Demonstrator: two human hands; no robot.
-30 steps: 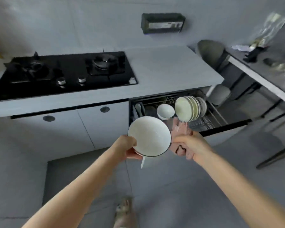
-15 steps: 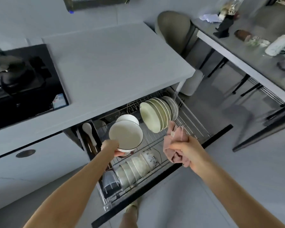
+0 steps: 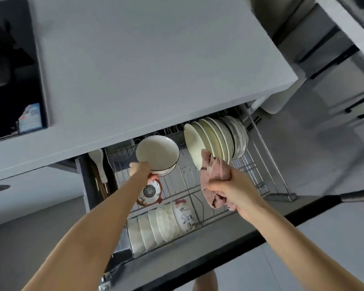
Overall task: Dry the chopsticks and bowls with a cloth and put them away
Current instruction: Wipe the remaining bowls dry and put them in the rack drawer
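Drawer rack (image 3: 261, 181): pulled out; holds upright plates (image 3: 216, 139) at the back right and a row of bowls (image 3: 162, 223) on edge in front
White bowl (image 3: 158, 152): left hand (image 3: 139, 168) grips its near rim above the rack's back left; best lowered level, clear of the plates
Cloth (image 3: 214, 179): bunched in the right hand (image 3: 231, 185), fingers curled round it

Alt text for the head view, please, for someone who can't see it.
The left hand holds a white bowl over the open dish drawer; the right hand grips a pink cloth. Plates and small bowls stand in its wire rack.
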